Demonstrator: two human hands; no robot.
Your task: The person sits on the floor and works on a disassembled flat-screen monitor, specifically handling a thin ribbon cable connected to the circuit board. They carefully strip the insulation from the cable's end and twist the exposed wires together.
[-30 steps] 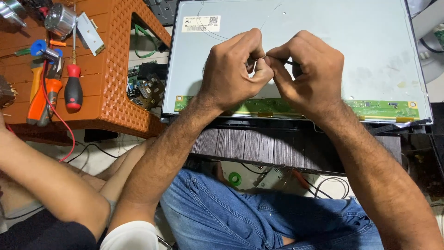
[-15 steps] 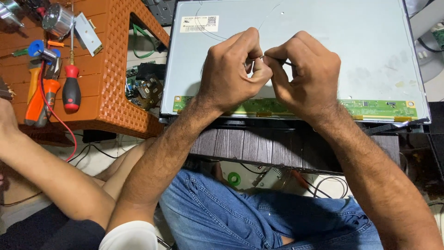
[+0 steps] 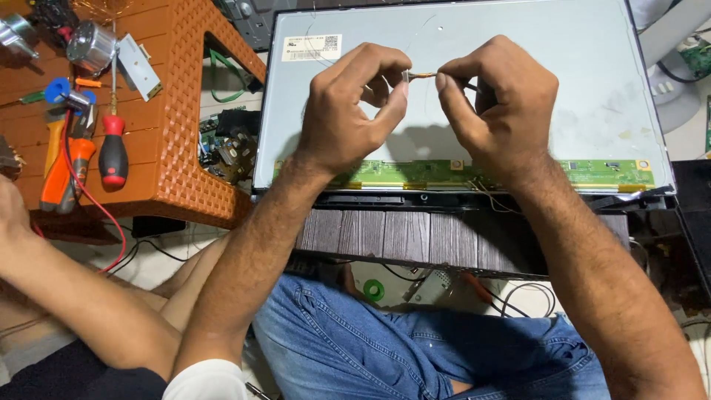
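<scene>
My left hand (image 3: pixel 354 111) and my right hand (image 3: pixel 498 107) are raised over a grey display panel (image 3: pixel 578 81) that lies back side up. Between their fingertips they pinch a short thin wire (image 3: pixel 422 75) with a small metal end at the left hand. A narrow green circuit strip (image 3: pixel 592 173) runs along the panel's near edge. The panel rests on a dark ribbed board (image 3: pixel 415 237) above my lap in blue jeans.
An orange plastic stool (image 3: pixel 174 141) at the left holds a red-handled screwdriver (image 3: pixel 113 152), orange pliers (image 3: pixel 59 167), a small motor (image 3: pixel 90 46) and a metal bracket. Another person's arm (image 3: pixel 67 296) reaches in at the lower left. Cables and a green tape roll (image 3: pixel 374 290) lie on the floor.
Both hands have lifted slightly and drawn a little apart, so the wire stretched between the fingertips now shows. The other person's arm has shifted at the lower left.
</scene>
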